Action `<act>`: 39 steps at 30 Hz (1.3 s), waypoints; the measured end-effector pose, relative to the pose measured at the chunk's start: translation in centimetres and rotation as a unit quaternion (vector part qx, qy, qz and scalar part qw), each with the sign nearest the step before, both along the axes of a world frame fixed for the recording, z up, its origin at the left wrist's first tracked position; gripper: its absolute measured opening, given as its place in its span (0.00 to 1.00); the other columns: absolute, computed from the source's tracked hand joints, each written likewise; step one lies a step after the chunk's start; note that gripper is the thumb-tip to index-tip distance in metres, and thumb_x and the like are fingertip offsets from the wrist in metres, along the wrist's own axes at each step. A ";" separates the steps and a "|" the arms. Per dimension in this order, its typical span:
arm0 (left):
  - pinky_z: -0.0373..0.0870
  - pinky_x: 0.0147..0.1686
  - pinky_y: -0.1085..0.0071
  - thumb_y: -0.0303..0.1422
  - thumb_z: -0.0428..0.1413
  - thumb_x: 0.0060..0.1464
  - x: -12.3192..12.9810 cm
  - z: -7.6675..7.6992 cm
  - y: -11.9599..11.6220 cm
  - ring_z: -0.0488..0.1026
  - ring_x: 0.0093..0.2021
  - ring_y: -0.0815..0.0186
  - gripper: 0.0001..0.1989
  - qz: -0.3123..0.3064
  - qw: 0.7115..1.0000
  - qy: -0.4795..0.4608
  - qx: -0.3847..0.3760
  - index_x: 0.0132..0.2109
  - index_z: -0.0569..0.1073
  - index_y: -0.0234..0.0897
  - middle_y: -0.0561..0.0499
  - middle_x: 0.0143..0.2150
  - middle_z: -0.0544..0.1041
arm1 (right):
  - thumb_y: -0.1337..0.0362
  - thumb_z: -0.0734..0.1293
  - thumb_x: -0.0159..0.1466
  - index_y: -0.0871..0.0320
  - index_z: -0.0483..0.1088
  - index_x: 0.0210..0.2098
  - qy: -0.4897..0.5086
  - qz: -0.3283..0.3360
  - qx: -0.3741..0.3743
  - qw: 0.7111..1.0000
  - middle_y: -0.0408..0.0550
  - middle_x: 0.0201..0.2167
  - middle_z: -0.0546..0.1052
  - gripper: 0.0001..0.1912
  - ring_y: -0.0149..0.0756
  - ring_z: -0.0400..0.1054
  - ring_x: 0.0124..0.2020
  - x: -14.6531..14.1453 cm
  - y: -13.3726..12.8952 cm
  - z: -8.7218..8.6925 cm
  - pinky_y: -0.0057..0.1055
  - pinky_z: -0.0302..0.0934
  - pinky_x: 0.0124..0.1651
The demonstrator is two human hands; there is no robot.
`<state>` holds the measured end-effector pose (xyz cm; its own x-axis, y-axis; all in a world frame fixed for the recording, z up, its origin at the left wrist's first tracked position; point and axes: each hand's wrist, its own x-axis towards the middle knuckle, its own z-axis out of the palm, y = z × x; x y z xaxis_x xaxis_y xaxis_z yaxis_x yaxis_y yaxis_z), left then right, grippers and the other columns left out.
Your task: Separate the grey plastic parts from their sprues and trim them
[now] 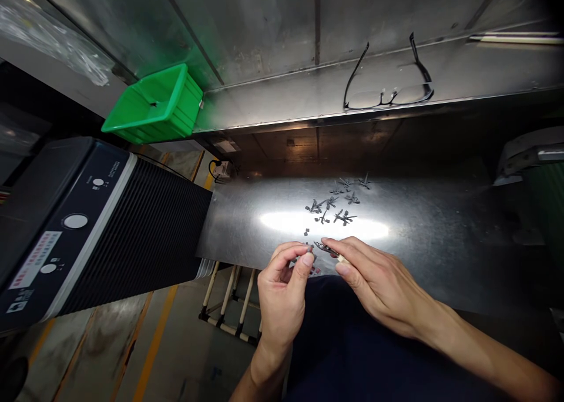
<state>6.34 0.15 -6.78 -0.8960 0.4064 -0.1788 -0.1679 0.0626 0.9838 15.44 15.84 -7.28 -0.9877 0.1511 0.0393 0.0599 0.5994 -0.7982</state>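
Close to the front edge of the metal table, my left hand (284, 290) pinches a small dark part (310, 249) between thumb and fingertips. Just to its right, my right hand (374, 278) is closed around a pair of nippers (326, 248); their jaws point left toward the pinched part, and whether they touch it I cannot tell. Beyond both hands lie several dark branched plastic pieces (343, 217) in a loose cluster. A few small square bits (306, 232) sit nearer my left hand, and more small pieces are partly hidden beneath it.
A raised metal shelf runs along the back, carrying eyeglasses (388, 99) and a green bin (154, 108) at its left end. A black ribbed machine with knobs (110, 231) stands left of the table (418, 243). A power socket (221, 169) is at the table's back left corner.
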 end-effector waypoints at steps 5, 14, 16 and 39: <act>0.75 0.43 0.75 0.37 0.60 0.58 0.0 0.1 -0.2 0.77 0.41 0.68 0.09 -0.011 0.999 -0.016 -0.031 0.44 0.78 0.38 0.50 0.40 0.80 | 0.56 0.57 0.74 0.53 0.61 0.61 0.011 -0.025 0.024 0.999 0.44 0.47 0.73 0.19 0.29 0.70 0.42 0.0 0.0 -0.3 0.31 0.65 0.43; 0.80 0.40 0.72 0.39 0.61 0.58 0.3 0.2 -0.1 0.79 0.38 0.66 0.12 -0.004 0.997 -0.077 -0.007 0.45 0.78 0.36 0.49 0.38 0.81 | 0.64 0.58 0.73 0.54 0.59 0.63 0.021 -0.038 0.089 0.995 0.46 0.52 0.72 0.19 0.30 0.71 0.41 -0.1 -0.3 -0.4 0.30 0.66 0.40; 0.79 0.39 0.74 0.38 0.61 0.58 0.3 0.4 0.0 0.79 0.38 0.66 0.12 -0.004 0.997 -0.077 -0.001 0.45 0.79 0.37 0.48 0.38 0.81 | 0.65 0.58 0.72 0.54 0.56 0.65 0.014 -0.032 0.115 0.993 0.46 0.53 0.71 0.22 0.31 0.71 0.42 0.0 -0.3 -0.4 0.30 0.67 0.38; 0.77 0.42 0.77 0.36 0.61 0.57 0.6 0.5 0.2 0.79 0.39 0.67 0.09 0.017 0.998 0.019 -0.054 0.43 0.79 0.38 0.50 0.39 0.81 | 0.65 0.58 0.69 0.57 0.54 0.67 -0.012 -0.035 0.200 0.979 0.53 0.55 0.67 0.27 0.37 0.71 0.43 -0.2 -0.8 -0.5 0.32 0.72 0.35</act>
<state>6.97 0.38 -6.29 -0.9161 0.3551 -0.1862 -0.1351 0.1638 0.9772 15.25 15.00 -7.76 -0.9768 0.1964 0.0859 0.1286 0.8576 -0.4980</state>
